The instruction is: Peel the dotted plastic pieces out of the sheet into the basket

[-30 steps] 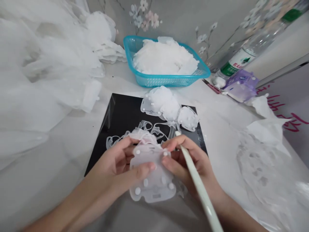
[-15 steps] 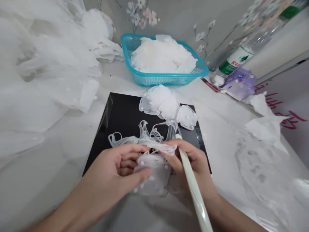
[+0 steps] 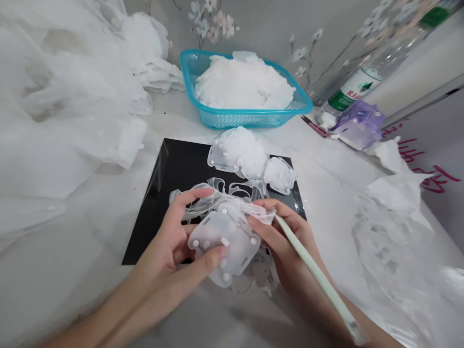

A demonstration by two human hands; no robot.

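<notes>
My left hand (image 3: 170, 251) is closed on a translucent, soft-looking sheet piece (image 3: 237, 251) with small round knobs and slots, its thumb across the face. My right hand (image 3: 290, 241) pinches a bunch of clear scrap strips (image 3: 263, 213) at the piece's upper edge. A long pale green stick-like tool (image 3: 315, 273) also rests in that hand; its working tip is hard to make out. More loose strips hang under the piece and lie on the black board (image 3: 177, 164). Similar white pieces (image 3: 246, 152) are heaped on the board's far side.
A blue basket (image 3: 246, 112) full of white pieces stands at the back. Large translucent sheets (image 3: 72, 96) pile up at the left. On the right are a plastic bottle (image 3: 357, 87), a purple packet (image 3: 362, 123), a red-handled tool (image 3: 315, 126) and crumpled tissue (image 3: 398, 179).
The held piece has been raised and tilted, so its knobbed face shows more fully. My left fingers have moved up, and the pale tool has swung outward to the right.
</notes>
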